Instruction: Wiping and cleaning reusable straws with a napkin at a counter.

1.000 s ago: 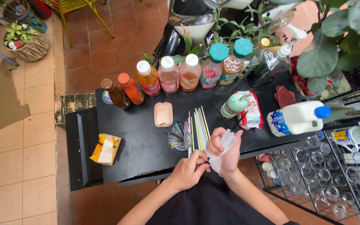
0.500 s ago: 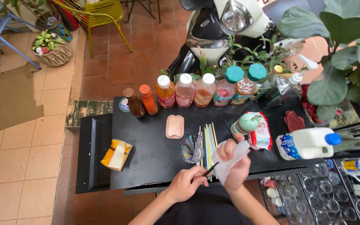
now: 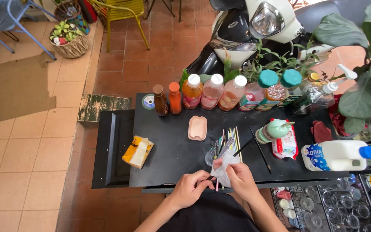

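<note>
My left hand [image 3: 193, 185] pinches the low end of a thin black straw [image 3: 232, 155] at the near edge of the black table [image 3: 172, 150]. My right hand [image 3: 240, 179] grips a crumpled clear plastic bag [image 3: 223, 165] through which the straw runs. Just beyond my hands lies a bunch of coloured straws [image 3: 230, 138] in another clear wrapper. A second black straw [image 3: 260, 148] lies loose on the table to the right.
A row of capped bottles [image 3: 213, 91] stands along the far edge. A pink dish [image 3: 197, 128], a yellow packet [image 3: 138, 151], a green cup [image 3: 275, 129], a wipes pack [image 3: 285, 146] and a milk jug [image 3: 336, 155] sit around. Glasses fill a wire rack [image 3: 336, 206] right. A scooter [image 3: 254, 30] is parked behind.
My hands have stayed close together over the table's near edge. The black straw now sticks out of the plastic bag. The camera has tilted up, showing more floor and the scooter.
</note>
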